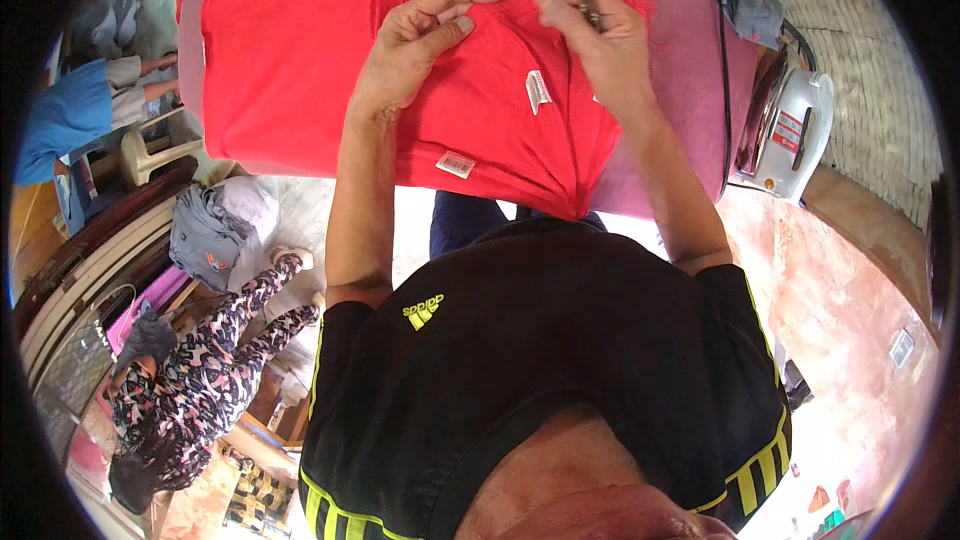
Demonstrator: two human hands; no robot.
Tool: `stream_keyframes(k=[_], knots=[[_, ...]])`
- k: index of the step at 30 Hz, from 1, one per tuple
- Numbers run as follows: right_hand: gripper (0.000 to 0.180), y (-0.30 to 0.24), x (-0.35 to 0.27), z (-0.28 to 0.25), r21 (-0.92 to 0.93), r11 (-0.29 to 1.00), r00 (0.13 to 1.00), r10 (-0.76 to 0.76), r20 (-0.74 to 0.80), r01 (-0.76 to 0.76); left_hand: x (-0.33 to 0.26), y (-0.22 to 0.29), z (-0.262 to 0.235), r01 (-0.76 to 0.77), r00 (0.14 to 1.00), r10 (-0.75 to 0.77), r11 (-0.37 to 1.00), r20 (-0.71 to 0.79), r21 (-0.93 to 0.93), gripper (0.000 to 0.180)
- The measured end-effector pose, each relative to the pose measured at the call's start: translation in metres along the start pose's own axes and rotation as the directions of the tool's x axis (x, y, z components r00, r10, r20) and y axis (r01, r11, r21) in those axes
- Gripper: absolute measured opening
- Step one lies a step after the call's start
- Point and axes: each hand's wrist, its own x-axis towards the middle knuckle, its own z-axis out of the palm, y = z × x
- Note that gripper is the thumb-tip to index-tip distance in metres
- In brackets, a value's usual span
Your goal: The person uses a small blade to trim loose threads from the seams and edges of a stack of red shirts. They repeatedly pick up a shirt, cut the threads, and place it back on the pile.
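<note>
The red shirt [330, 70] lies flat on the counter [680, 50], top middle. The left hand [415, 40] pinches the cloth to keep it still. The right hand [590, 30] grips a small metal tool [590, 10].

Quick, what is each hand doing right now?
Left hand: fingers pinched shut on the red cotton garment.
Right hand: closed around a thin metal tool, resting on the garment.
</note>
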Motion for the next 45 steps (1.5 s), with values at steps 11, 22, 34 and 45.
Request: stream_keyframes(k=[11,22,34,45], knots=[[0.009,-0.028,-0.053,0.002,-0.263,0.964,0.994,-0.059,-0.093,0.032,-0.026,0.025,0.004,-0.124,0.992,0.126,0.991,-0.033,0.044,0.02],[0.034,0.002,-0.109,0.042,-0.36,0.9,0.921,-0.103,0.376,0.248,-0.088,0.053,-0.025,-0.139,0.944,0.33,0.473,-0.029,0.87,0.016],[0.014,0.012,-0.117,-0.043,-0.125,0.989,0.901,0.014,-0.434,-0.075,0.073,0.006,0.063,-0.555,0.787,0.356,0.052,0.504,0.83,0.025],[0.015,0.016,-0.112,-0.066,0.078,0.988,0.803,0.154,-0.576,-0.133,0.112,-0.006,0.076,-0.781,0.62,0.261,0.113,0.74,0.614,0.016]])
